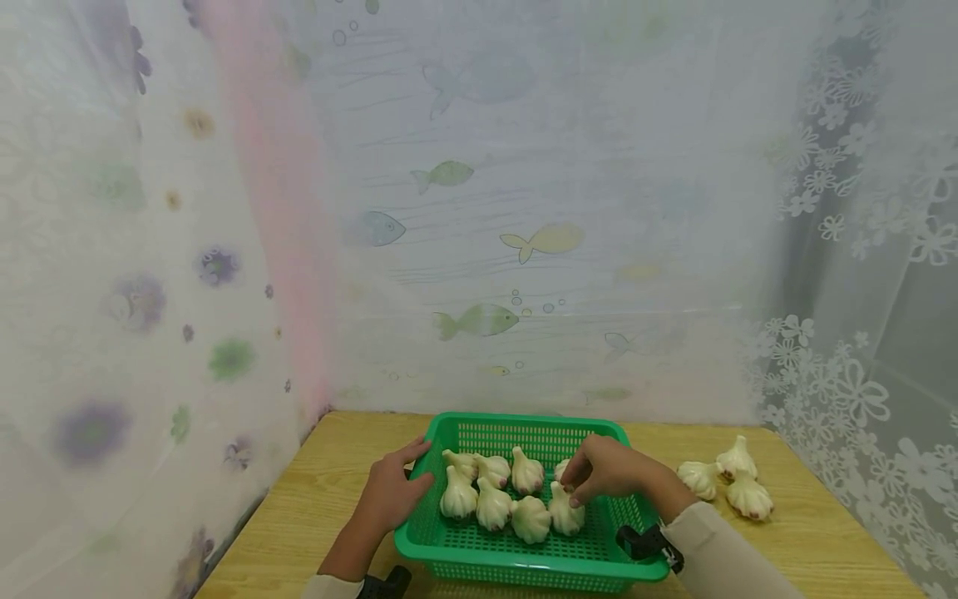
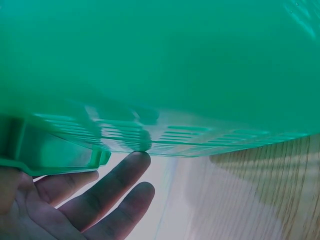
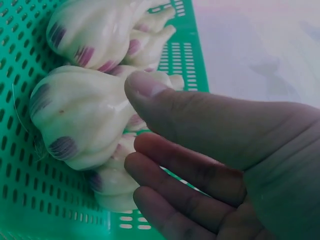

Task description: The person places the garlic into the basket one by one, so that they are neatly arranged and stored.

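A green plastic basket (image 1: 531, 561) with slotted walls holds several pale garlic bulbs (image 1: 527, 471) with purple-streaked root ends. At the basket's left rim is my left hand (image 1: 398, 491), thumb and fingertips against the edge. The left wrist view has its fingers (image 2: 107, 192) extended and spread below the rim, beside the outer wall (image 2: 165, 75). Over the basket's right part, my right hand (image 1: 609, 467) pinches the neck of a garlic bulb (image 1: 566, 514). The thumb covers this bulb's neck (image 3: 80, 115) in the right wrist view. Its index finger is hidden there.
To the right of the basket, three more garlic bulbs (image 1: 737, 457) lie together on the wooden table (image 1: 816, 532). A plastic curtain printed with fish (image 1: 486, 320) hangs behind the table. Flower-patterned curtains (image 1: 224, 358) stand close along both sides.
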